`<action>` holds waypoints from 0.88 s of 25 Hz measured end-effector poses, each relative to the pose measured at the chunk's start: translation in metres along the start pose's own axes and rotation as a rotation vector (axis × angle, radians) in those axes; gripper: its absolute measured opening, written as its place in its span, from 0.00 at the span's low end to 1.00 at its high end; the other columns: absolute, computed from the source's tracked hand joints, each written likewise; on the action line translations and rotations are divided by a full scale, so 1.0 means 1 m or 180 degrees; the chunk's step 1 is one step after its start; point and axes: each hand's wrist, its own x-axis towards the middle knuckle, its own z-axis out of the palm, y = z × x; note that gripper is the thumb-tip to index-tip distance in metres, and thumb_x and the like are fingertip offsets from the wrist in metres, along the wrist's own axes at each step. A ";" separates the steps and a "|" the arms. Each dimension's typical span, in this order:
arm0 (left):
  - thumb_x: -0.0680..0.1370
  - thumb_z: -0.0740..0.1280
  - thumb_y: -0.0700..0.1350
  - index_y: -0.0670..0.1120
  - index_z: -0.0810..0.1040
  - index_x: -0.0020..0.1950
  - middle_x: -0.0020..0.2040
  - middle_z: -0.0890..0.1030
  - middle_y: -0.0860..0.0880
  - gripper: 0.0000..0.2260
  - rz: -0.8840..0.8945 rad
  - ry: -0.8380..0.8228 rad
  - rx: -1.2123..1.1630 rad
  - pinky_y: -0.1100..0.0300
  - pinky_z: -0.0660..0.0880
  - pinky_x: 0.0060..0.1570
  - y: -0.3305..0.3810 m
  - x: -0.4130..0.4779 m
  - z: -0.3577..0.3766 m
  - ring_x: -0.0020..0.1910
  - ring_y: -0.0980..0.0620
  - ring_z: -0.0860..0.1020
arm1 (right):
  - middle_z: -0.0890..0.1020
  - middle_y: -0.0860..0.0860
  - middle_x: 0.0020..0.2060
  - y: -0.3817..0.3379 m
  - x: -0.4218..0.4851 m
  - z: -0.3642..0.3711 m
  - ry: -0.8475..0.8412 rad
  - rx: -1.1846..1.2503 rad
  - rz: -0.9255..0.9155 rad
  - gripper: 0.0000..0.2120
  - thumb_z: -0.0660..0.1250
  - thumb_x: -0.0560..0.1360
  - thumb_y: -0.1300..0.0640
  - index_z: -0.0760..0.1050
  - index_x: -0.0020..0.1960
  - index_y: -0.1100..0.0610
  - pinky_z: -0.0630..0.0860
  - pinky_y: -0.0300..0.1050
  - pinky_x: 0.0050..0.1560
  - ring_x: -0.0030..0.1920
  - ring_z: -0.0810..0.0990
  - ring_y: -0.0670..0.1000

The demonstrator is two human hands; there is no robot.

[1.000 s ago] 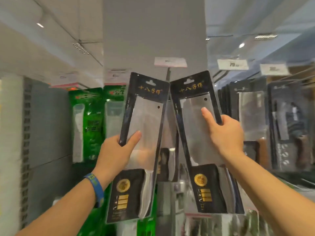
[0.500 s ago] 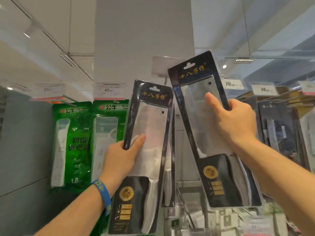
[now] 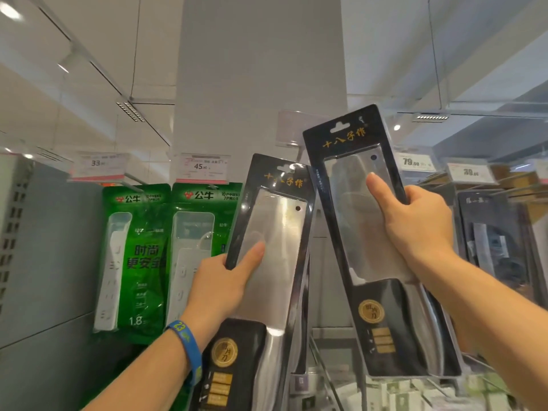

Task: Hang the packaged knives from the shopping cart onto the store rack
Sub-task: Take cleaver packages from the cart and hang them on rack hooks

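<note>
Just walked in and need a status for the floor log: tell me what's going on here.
A person is holding up two packaged cleavers at a shop display. The left hand grips the lower black-card, clear-fronted package by its left edge. The right hand holds the matching package higher, its top beside a clear price-tag holder. Neither plainly hangs on a peg yet. Green power-strip packs hang to the left.
</note>
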 end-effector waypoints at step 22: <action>0.65 0.61 0.79 0.46 0.81 0.33 0.30 0.81 0.49 0.35 0.0184 -0.0110 0.0495 0.51 0.77 0.33 0.005 -0.004 0.020 0.30 0.51 0.79 | 0.84 0.58 0.40 0.006 0.005 0.002 -0.0082 0.0101 0.0212 0.40 0.62 0.70 0.22 0.79 0.44 0.61 0.81 0.67 0.48 0.43 0.83 0.61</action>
